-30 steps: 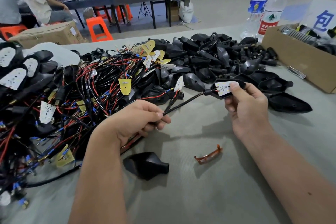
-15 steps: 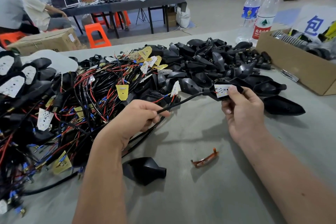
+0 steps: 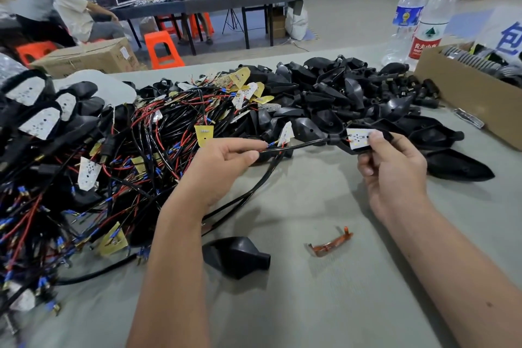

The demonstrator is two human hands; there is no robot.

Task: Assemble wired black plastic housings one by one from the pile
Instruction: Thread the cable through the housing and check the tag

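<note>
A grey cloth-covered surface [image 3: 324, 305] is carrying a tangle of red and black wires with small white and yellow boards [image 3: 93, 167] at its left and a heap of black plastic housing shells [image 3: 333, 93] at its middle. A single black funnel-shaped shell [image 3: 236, 256] and an orange curved plastic strip [image 3: 330, 243] are lying apart near the front. A brown cardboard box [image 3: 474, 99] and two clear water bottles [image 3: 418, 17] are standing at the far right.

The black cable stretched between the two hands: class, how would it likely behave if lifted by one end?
Probably floppy: the cable runs straight only between the left hand and the right hand, and its loose part curves down onto the table. Likely light, since a fingertip pinch holds it.
</note>
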